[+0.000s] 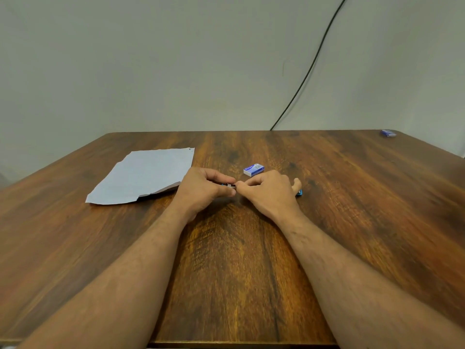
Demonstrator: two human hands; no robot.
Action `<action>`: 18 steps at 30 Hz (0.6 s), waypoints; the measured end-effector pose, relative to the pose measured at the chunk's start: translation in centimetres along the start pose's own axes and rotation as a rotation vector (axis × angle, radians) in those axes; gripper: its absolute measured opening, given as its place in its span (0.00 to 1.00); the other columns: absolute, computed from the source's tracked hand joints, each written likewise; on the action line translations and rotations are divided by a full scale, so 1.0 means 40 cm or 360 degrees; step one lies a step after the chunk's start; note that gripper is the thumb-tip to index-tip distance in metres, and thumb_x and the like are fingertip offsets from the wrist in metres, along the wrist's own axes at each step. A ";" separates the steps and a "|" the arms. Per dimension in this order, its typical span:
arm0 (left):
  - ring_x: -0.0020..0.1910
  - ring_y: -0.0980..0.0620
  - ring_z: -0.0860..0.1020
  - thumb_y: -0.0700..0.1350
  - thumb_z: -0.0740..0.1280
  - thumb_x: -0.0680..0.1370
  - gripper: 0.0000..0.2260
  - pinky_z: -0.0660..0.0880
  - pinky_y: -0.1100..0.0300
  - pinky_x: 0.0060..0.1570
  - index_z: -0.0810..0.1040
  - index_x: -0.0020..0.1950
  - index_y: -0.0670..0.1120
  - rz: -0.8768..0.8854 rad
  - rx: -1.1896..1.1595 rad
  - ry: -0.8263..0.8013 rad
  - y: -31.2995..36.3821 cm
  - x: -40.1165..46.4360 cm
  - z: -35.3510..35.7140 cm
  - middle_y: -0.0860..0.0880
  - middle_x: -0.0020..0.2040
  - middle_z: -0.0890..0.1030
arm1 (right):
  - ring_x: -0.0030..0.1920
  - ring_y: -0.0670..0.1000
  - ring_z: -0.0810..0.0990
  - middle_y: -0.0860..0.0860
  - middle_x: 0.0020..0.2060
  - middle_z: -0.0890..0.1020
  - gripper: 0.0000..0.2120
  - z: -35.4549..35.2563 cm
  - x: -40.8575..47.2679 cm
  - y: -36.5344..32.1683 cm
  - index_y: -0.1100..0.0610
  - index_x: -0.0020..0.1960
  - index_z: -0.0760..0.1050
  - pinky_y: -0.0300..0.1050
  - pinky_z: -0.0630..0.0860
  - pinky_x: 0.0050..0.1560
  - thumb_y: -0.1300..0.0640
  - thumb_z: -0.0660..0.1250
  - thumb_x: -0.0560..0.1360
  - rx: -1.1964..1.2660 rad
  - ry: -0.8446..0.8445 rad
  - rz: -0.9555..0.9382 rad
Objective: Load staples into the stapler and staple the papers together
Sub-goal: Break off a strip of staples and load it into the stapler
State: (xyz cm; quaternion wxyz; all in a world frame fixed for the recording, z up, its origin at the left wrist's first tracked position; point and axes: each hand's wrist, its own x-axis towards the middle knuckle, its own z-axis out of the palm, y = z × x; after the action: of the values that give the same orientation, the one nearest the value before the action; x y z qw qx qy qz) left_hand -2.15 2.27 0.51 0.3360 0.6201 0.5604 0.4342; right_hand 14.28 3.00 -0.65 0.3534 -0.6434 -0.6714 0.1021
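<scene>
A small blue stapler (299, 192) lies across the middle of the wooden table (251, 273), mostly hidden under my hands. My left hand (201, 188) curls round its left part, where a metal end (231, 185) shows between the fingers. My right hand (268, 192) covers the right part, and its thumb and forefinger pinch at that metal end. Only a blue tip shows past the right hand. A small blue-and-white staple box (253, 170) sits just behind the hands. The papers (146, 176) lie flat to the left, with a folded near corner.
A second small blue box (388, 133) rests at the table's far right corner. A black cable (314, 64) runs down the pale wall behind the table. The table's near edge is close to my body.
</scene>
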 end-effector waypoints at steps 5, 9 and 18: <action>0.52 0.54 0.79 0.37 0.77 0.71 0.08 0.72 0.60 0.48 0.88 0.47 0.48 -0.0017 -0.0005 0.0005 0.001 0.000 0.002 0.51 0.47 0.86 | 0.48 0.44 0.75 0.41 0.38 0.83 0.08 -0.004 -0.005 -0.006 0.44 0.40 0.83 0.68 0.50 0.73 0.45 0.66 0.72 0.0060 0.0012 -0.0008; 0.52 0.53 0.79 0.37 0.77 0.71 0.08 0.73 0.56 0.51 0.88 0.47 0.48 -0.0029 -0.0009 0.0012 -0.003 0.000 0.000 0.50 0.48 0.86 | 0.48 0.44 0.80 0.42 0.37 0.84 0.04 -0.008 -0.013 -0.004 0.45 0.43 0.77 0.66 0.56 0.72 0.54 0.65 0.72 0.0262 0.0062 -0.0100; 0.53 0.54 0.77 0.37 0.77 0.72 0.07 0.70 0.61 0.46 0.88 0.46 0.48 -0.0091 -0.0009 0.0065 -0.008 0.009 0.005 0.49 0.51 0.85 | 0.38 0.57 0.79 0.52 0.28 0.80 0.10 -0.011 -0.005 0.011 0.60 0.32 0.80 0.46 0.70 0.40 0.62 0.64 0.69 0.0413 0.0299 0.0024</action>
State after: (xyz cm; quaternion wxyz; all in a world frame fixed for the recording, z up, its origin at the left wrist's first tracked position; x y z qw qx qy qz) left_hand -2.10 2.70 0.21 0.3385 0.5940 0.5833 0.4385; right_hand 14.88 2.72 -0.64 0.4940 -0.6041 -0.6117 0.1301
